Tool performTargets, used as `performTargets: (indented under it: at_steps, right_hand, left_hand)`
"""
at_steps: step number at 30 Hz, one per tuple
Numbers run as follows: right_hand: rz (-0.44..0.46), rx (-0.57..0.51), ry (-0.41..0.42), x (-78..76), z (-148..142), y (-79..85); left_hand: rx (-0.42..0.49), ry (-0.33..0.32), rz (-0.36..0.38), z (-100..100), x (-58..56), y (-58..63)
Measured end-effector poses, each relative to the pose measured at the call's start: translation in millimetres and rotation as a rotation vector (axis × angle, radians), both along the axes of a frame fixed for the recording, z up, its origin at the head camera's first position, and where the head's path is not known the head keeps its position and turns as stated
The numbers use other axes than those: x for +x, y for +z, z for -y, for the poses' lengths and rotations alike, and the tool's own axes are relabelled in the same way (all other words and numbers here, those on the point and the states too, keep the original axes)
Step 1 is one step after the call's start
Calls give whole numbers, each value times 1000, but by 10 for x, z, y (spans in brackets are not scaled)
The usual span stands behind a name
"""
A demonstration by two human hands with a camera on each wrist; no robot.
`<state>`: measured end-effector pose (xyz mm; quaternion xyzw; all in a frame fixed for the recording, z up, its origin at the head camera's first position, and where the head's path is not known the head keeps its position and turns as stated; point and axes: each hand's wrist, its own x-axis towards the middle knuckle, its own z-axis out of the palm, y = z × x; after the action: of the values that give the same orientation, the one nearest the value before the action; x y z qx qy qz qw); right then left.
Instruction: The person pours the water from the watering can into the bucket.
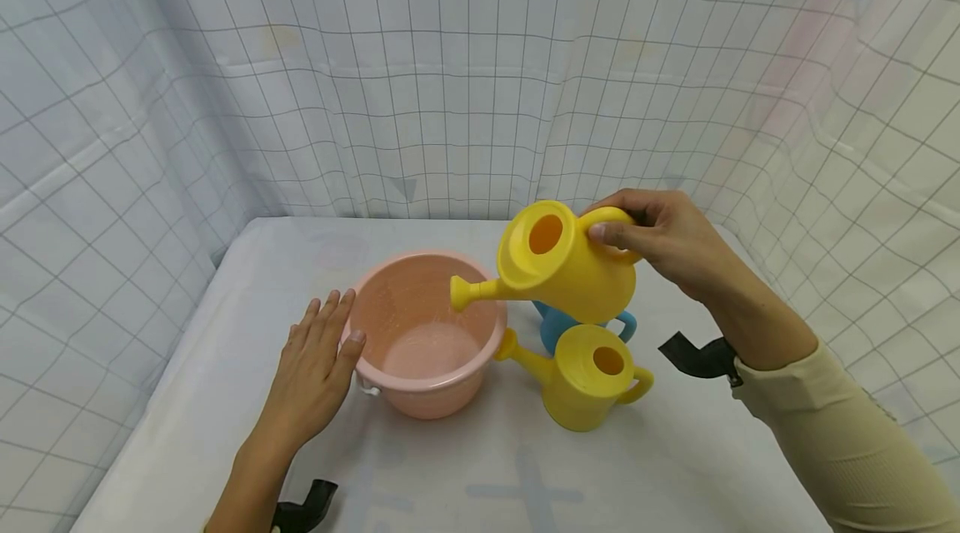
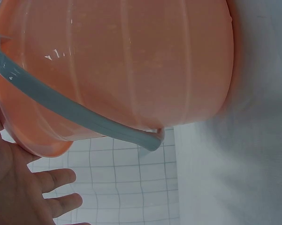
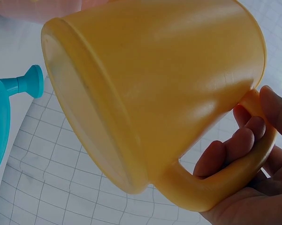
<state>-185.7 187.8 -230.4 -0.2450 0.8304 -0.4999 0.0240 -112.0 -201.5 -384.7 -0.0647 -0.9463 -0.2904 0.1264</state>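
Head view: we tip a yellow watering can (image 1: 573, 279) over a pink bucket (image 1: 435, 404), at what looks like the pouring step.
Our right hand (image 1: 667, 246) has its fingers curled round the raised can's handle, its spout (image 1: 483, 291) reaching over the right side of the bucket's mouth; whether water is leaving it, we cannot tell for certain. Our left hand (image 1: 315, 371) holds nothing, its fingers straight and touching the bucket's left rim. On the white surface (image 1: 420, 475), right of the bucket, sit a second yellow can (image 1: 577, 391) and, partly hidden, a blue can (image 1: 557, 331). Next, we judge, calls for a steeper tilt with the spout inside the rim, the bucket steadied.
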Motion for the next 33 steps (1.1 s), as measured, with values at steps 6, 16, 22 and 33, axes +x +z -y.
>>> performTargets:
  at_steps: [6, 16, 22, 33]
  right_hand:
    - [5, 4, -1, 2, -3, 0]
    - [7, 11, -5, 5, 0, 2]
    - [6, 14, -9, 4, 3, 1]
    - [8, 11, 0, 3, 0, 9]
  left_hand:
    - [3, -1, -7, 1, -2, -4]
    - [3, -2, -13, 2, -7, -10]
    - [4, -1, -14, 4, -10, -10]
    - [6, 0, -11, -3, -5, -4]
